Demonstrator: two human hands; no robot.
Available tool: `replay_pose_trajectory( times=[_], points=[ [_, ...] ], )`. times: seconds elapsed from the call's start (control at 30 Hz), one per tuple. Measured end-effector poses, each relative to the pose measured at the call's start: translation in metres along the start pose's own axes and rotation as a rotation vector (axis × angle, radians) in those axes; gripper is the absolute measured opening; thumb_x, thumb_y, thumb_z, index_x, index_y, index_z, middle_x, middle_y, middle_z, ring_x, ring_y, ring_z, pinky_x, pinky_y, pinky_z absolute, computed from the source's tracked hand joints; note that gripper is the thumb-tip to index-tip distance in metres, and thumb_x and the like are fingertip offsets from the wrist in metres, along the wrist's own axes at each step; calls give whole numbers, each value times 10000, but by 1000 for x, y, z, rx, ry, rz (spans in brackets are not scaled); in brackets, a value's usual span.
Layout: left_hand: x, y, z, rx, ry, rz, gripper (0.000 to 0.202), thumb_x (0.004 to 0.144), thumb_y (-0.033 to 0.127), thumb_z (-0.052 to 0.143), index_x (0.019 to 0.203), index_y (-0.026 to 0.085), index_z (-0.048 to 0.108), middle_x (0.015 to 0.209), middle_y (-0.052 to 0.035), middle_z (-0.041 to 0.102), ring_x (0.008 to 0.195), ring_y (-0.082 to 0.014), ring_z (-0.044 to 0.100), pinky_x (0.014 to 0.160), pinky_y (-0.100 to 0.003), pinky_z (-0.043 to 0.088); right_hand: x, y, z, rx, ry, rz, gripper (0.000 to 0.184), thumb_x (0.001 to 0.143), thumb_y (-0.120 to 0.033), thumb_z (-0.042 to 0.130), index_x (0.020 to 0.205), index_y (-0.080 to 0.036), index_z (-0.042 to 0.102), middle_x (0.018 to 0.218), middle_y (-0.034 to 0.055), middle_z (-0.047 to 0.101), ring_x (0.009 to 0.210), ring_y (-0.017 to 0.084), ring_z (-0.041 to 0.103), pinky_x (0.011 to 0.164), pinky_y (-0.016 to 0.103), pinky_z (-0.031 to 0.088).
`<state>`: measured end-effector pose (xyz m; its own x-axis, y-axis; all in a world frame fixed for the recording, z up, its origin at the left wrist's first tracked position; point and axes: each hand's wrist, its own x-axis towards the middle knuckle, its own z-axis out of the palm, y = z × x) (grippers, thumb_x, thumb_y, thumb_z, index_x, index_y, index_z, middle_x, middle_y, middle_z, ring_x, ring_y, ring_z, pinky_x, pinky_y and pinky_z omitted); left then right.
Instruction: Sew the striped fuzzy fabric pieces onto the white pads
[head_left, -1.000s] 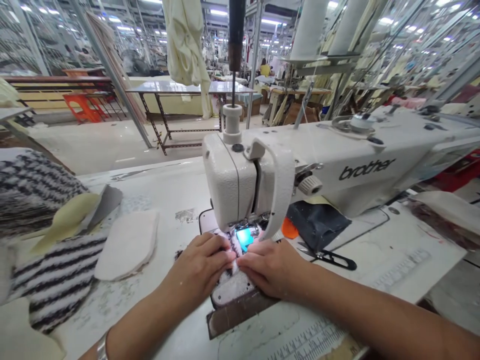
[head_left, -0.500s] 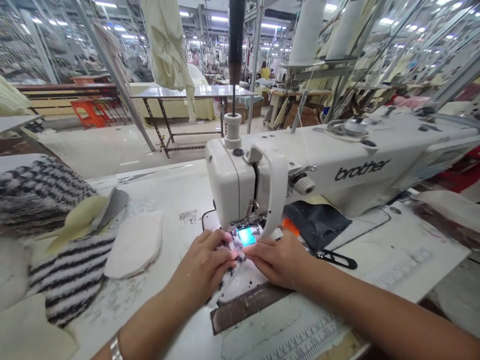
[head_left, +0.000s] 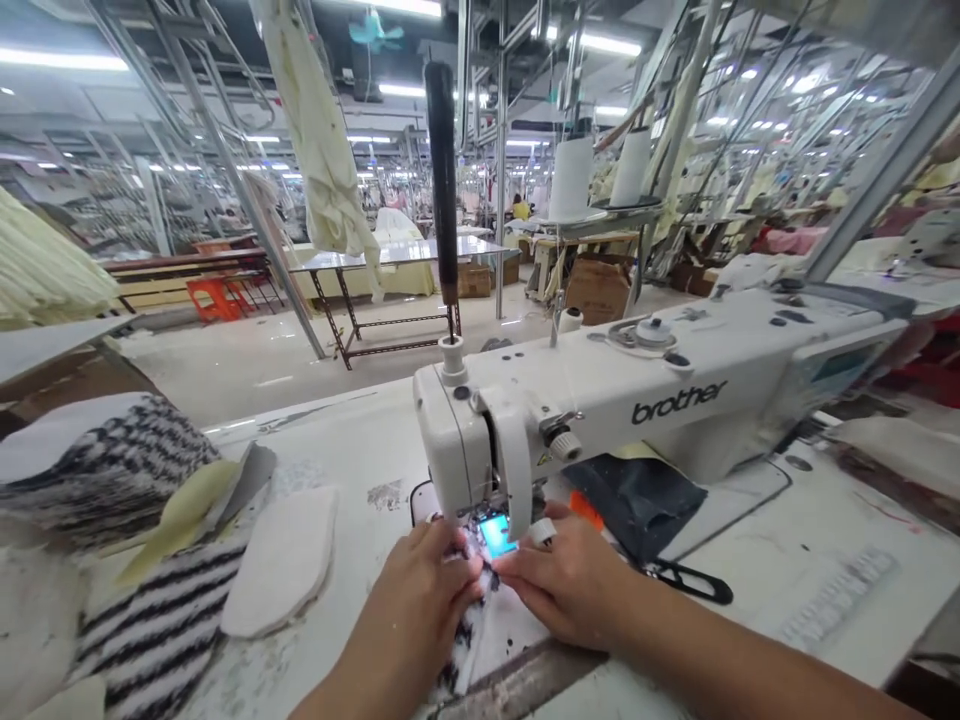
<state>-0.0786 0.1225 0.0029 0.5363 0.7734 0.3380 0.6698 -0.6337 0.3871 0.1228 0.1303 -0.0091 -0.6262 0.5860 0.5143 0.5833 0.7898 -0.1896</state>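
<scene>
Striped fuzzy fabric [head_left: 466, 640], black and white, lies under the presser foot of the Brother sewing machine [head_left: 675, 400] and runs toward the person. The left hand [head_left: 420, 590] and right hand [head_left: 570, 590] press down on it from either side, fingers held together and fingertips almost meeting just in front of the needle, with no pinch visible. Beside them on the white tabletop [head_left: 360, 470] lie a white oval pad [head_left: 281, 565], more striped pieces [head_left: 157, 620], black-handled scissors [head_left: 694, 582], and a dark cloth [head_left: 637, 505].
</scene>
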Motion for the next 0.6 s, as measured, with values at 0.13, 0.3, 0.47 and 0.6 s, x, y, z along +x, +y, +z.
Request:
replay_pose_trajectory(
  times=[0.13, 0.3, 0.47, 0.6],
  points=[
    [4, -9, -4, 74, -54, 154, 131, 864, 200, 509, 906, 222, 632, 877, -75, 616, 805, -250, 556, 660, -430, 510, -3, -1, 1, 7, 22, 15, 170, 817, -159, 493, 845, -230, 645, 631, -19, 635, 534, 135, 504, 771, 332, 359],
    [-7, -14, 3, 97, -112, 127, 245, 885, 217, 485, 1121, 253, 544, 1022, -63, 576, 939, -239, 524, 773, -410, 487, -3, 0, 3, 33, 69, -28, 169, 805, -155, 486, 846, -226, 634, 668, -20, 646, 536, 131, 500, 764, 321, 343],
    [-18, -5, 11, 133, -100, -20, 308, 861, 239, 518, 1168, 254, 497, 1084, -73, 545, 972, -252, 512, 783, -416, 475, -2, -1, 2, 44, 29, -56, 159, 821, -185, 474, 840, -221, 628, 647, -23, 628, 509, 128, 469, 761, 331, 323],
    [-14, 3, 10, 161, -138, -68, 275, 854, 220, 498, 1125, 258, 516, 1080, -76, 546, 970, -267, 510, 766, -426, 458, -2, -4, 1, 33, -1, -82, 176, 826, -190, 452, 812, -211, 626, 616, -18, 598, 507, 132, 452, 712, 323, 310]
  ],
)
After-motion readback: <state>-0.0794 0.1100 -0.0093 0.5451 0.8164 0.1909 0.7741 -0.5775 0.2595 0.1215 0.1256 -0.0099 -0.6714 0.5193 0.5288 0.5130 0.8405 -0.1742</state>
